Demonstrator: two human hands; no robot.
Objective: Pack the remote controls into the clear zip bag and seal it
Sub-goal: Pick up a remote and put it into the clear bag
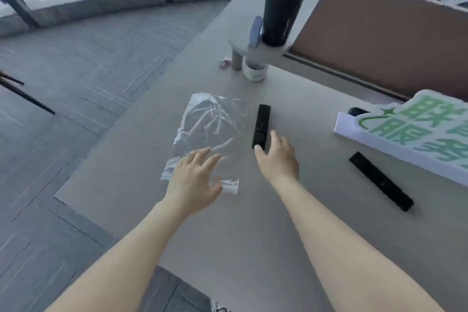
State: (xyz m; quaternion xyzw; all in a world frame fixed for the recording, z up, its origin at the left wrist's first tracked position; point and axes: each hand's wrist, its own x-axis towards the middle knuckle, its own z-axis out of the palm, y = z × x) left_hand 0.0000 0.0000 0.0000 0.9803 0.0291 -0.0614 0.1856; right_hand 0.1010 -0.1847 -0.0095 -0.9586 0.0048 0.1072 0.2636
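Observation:
A crumpled clear zip bag (210,129) lies flat on the grey table (253,223). My left hand (195,177) hovers over the bag's near end with fingers spread, holding nothing. A black remote control (261,125) lies just right of the bag. My right hand (278,157) is at that remote's near end, fingers apart, thumb and forefinger on either side of its tip; I cannot tell if it grips. A second black remote control (381,181) lies further right, apart from both hands.
A white sign with green characters (415,132) lies at the right edge, a dark object (357,111) behind it. A black tumbler (282,5) stands on a small raised shelf (255,50), a white jar (254,71) under it. A brown partition (379,40) rises at the back right.

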